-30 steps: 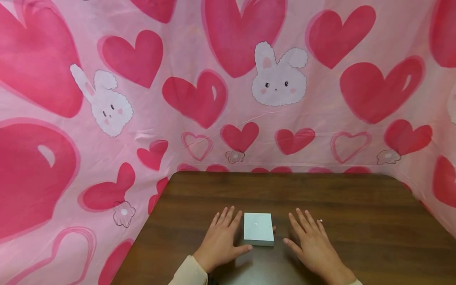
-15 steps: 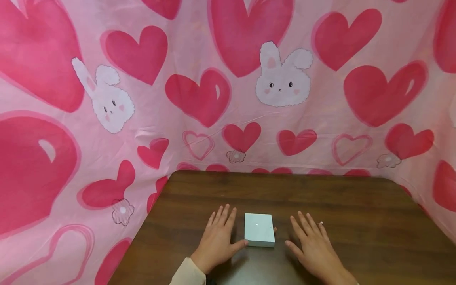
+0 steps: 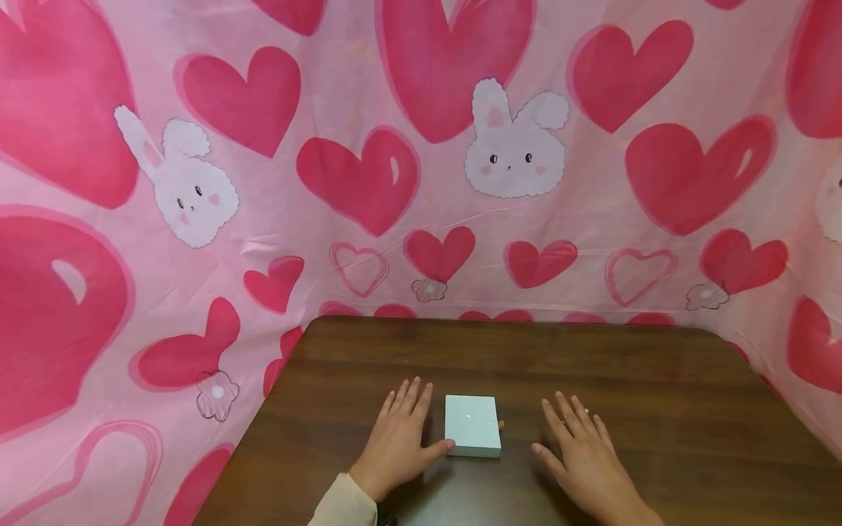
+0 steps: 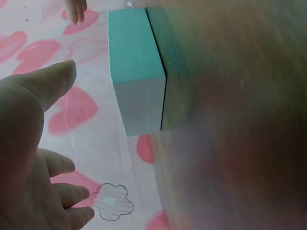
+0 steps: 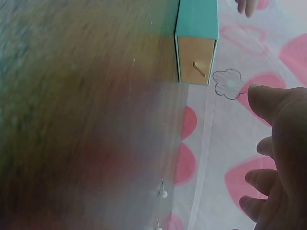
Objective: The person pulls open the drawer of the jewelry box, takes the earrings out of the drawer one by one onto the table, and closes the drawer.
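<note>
A small pale mint box (image 3: 472, 422) lies on the dark wooden table, with a tan tab poking out at its right side. The right wrist view shows that end as a tan drawer front (image 5: 195, 60) with a small pull tab. To the left of the box is my left hand (image 3: 397, 442), fingers straight and thumb spread. Its thumb overlaps the near left corner in the head view, but the left wrist view shows a gap. My right hand (image 3: 585, 460) is spread to the right of the box, apart from it. Neither hand holds anything.
A small white-headed pin-like piece (image 5: 164, 194) lies on the table near the right hand, with a second one at the lower frame edge. Pink heart-and-rabbit cloth (image 3: 434, 183) hangs behind and beside the wooden table (image 3: 526, 358).
Both hands have drifted slightly outward from the box, and the left thumb overlaps it less. The box appears unmoved on the table; the head view has shifted a little.
</note>
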{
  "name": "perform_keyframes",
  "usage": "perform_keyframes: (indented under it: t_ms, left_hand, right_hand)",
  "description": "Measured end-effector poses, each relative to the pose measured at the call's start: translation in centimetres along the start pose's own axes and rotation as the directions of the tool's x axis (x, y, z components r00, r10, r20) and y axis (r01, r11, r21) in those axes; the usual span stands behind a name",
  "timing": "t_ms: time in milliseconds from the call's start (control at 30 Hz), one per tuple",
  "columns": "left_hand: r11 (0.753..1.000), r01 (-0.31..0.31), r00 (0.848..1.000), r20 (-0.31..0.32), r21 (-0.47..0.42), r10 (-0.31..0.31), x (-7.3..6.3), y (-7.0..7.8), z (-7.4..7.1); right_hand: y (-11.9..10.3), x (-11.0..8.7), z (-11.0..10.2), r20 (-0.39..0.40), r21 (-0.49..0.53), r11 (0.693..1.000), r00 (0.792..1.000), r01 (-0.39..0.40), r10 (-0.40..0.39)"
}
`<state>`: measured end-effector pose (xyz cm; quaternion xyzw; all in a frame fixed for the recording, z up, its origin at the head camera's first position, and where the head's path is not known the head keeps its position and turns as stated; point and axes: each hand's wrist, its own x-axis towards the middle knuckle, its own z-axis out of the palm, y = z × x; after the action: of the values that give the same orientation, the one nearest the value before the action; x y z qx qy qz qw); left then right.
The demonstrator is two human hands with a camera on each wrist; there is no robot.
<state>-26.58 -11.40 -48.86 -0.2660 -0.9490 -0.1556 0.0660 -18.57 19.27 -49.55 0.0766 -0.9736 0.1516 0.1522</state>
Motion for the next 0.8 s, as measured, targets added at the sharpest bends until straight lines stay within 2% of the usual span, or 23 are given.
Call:
perform_keyframes:
  t_ms: [67, 167, 300, 367, 467, 533, 633, 733, 800]
  left_hand:
    - [0.999, -0.022, 1.0, 0.004, 0.031, 0.022, 0.0, -0.1, -0.3]
    - [0.991, -0.088, 0.996, -0.002, 0.098, 0.089, -0.3, -0.4, -1.1]
    - [0.968, -0.172, 0.985, 0.025, 0.18, 0.17, -1.8, -1.4, -2.6]
    - [0.962, -0.187, 0.982, 0.044, 0.2, 0.182, -2.8, -2.1, -3.4]
    - [0.969, -0.157, 0.987, 0.043, 0.19, 0.152, -3.7, -2.8, -4.3]
    - [0.98, -0.12, 0.993, 0.007, 0.158, 0.12, -3.4, -2.7, -4.4]
    - [0.993, -0.077, 0.996, -0.034, 0.086, 0.08, -1.5, -1.8, -4.0]
    - [0.995, -0.088, 0.995, -0.051, 0.052, 0.091, 0.5, -0.5, -3.5]
    - [0.993, -0.104, 0.993, -0.047, 0.047, 0.106, 1.3, 0.1, -3.4]
  right_hand:
    - [0.0, 0.1, 0.0, -0.003, 0.003, 1.0, 1.0, 0.004, -0.004]
    - [0.1, 0.3, -0.1, -0.013, 0.001, 1.0, 1.0, 0.014, -0.014]
    - [0.2, 0.6, -0.1, -0.027, -0.01, 1.0, 0.999, 0.028, -0.028]
    - [0.1, 0.7, -0.1, -0.028, -0.006, 0.999, 0.999, 0.032, -0.033]
    - [-0.1, 0.9, -0.2, -0.027, -0.001, 0.999, 0.999, 0.046, -0.046]
    - [-0.2, 1.2, -0.4, -0.029, -0.004, 0.998, 0.998, 0.062, -0.062]
    - [-0.3, 2.0, -1.5, -0.028, -0.019, 0.997, 0.996, 0.081, -0.082]
    - [-0.2, 2.6, -2.7, -0.02, -0.019, 0.997, 0.997, 0.079, -0.079]
    - [-0.1, 2.7, -3.0, -0.012, -0.004, 0.998, 0.998, 0.061, -0.061]
